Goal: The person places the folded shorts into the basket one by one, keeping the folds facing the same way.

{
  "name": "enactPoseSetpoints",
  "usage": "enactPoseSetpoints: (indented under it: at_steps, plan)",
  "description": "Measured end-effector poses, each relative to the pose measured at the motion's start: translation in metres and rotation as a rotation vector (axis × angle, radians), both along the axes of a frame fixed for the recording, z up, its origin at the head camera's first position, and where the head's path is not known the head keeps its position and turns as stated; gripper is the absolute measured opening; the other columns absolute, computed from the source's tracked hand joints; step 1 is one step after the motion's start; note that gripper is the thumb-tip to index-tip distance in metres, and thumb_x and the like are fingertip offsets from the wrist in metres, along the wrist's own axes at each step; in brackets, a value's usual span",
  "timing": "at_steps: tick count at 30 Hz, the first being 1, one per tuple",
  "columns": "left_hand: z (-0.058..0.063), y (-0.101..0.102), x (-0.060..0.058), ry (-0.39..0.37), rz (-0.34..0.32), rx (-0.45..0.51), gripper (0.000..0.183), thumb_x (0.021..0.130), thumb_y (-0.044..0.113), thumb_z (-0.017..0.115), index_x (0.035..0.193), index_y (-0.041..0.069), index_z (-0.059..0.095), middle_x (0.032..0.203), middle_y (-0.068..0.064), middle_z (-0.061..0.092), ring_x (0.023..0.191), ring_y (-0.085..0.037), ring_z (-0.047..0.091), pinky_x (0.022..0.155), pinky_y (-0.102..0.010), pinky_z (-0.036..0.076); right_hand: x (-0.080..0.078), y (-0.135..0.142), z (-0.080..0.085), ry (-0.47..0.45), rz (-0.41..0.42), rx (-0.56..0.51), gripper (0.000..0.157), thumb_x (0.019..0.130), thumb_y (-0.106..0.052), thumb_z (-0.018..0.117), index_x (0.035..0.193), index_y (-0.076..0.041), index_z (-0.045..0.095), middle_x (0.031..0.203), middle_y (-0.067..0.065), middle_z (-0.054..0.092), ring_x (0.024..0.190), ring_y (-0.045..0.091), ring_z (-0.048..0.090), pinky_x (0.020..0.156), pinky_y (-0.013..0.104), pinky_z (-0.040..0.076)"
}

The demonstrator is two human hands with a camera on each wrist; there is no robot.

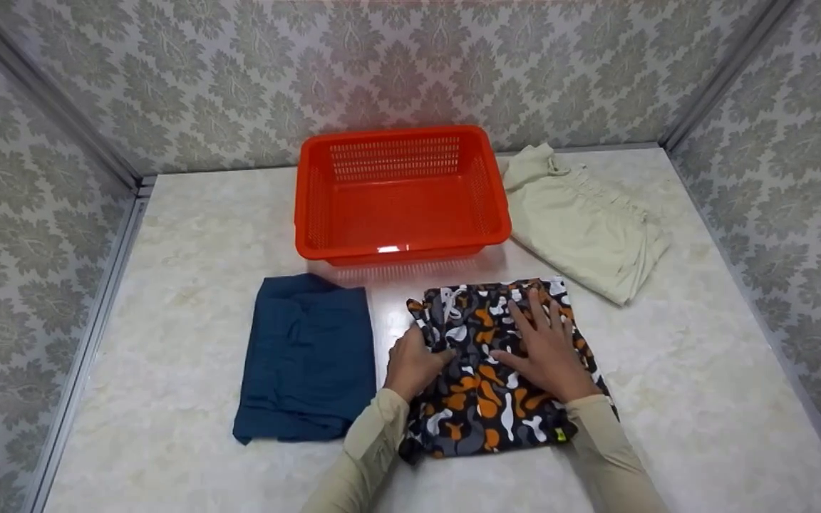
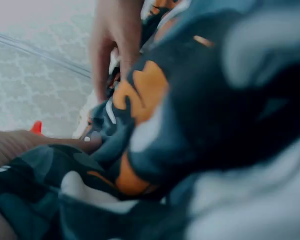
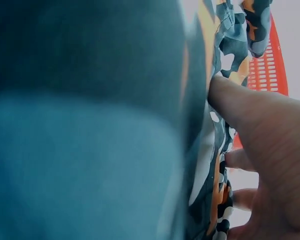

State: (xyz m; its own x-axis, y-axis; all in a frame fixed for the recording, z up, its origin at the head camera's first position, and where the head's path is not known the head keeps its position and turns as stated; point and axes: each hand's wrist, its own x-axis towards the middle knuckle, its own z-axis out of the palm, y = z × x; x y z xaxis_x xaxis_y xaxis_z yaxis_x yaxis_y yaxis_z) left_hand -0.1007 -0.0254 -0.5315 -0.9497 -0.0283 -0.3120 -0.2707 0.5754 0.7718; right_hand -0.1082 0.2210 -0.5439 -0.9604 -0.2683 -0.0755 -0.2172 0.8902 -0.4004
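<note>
Patterned shorts [image 1: 485, 406] in black, orange, white and grey lie folded on the table, a white drawstring at their far edge. My left hand [image 1: 414, 363] grips their left edge, thumb over the cloth, the other fingers partly hidden at the side. In the left wrist view the thumb [image 2: 85, 143] presses into bunched cloth. Spread out on the upper right part of the shorts, my right hand [image 1: 547, 349] rests with its fingers extended. The right wrist view shows that hand's thumb [image 3: 232, 97] against the fabric.
Dark blue folded clothing [image 1: 311, 363] lies to the left of the shorts. Behind stands a red plastic basket [image 1: 403, 253] with nothing in it. A cream garment with a gathered waistband [image 1: 581, 221] lies right of the basket. Patterned wall panels [image 1: 396, 71] enclose the table [image 1: 182, 285].
</note>
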Motion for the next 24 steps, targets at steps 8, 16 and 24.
enactPoseSetpoints:
  at_steps: [8, 16, 24]
  plan:
    - [0.005, -0.025, 0.002, 0.033, -0.004, 0.241, 0.062, 0.093, 0.015, 0.072, 0.147, 0.005, 0.044, 0.14, -0.019, 0.055, 0.129, -0.034, 0.053, 0.106, -0.049, 0.044, -0.002, 0.03, 0.015, -0.065, -0.223, -0.292, 0.089, 0.091, -0.054, 0.07, 0.155, -0.003, 0.036, 0.155, 0.03, 0.031, 0.14, 0.052, 0.029, 0.109, 0.068, 0.028]
    - [0.011, -0.049, 0.001, -0.008, 0.152, 0.432, 0.08, 0.091, 0.012, 0.073, 0.158, 0.005, 0.03, 0.16, -0.02, 0.031, 0.147, -0.037, 0.029, 0.117, -0.055, 0.028, -0.004, 0.044, 0.027, -0.402, -0.417, -0.532, 0.106, 0.091, -0.054, 0.07, 0.157, 0.009, 0.017, 0.155, 0.034, 0.03, 0.142, 0.045, 0.034, 0.113, 0.056, 0.034]
    - [0.005, -0.069, 0.017, -0.244, 0.234, 0.534, 0.1, 0.079, 0.041, 0.085, 0.153, -0.002, 0.033, 0.151, -0.022, 0.042, 0.134, -0.038, 0.045, 0.113, -0.053, 0.034, -0.004, 0.041, 0.018, -0.575, -0.488, -0.924, 0.07, 0.091, -0.034, 0.077, 0.14, 0.008, 0.05, 0.117, 0.017, 0.067, 0.096, 0.02, 0.067, 0.08, 0.03, 0.057]
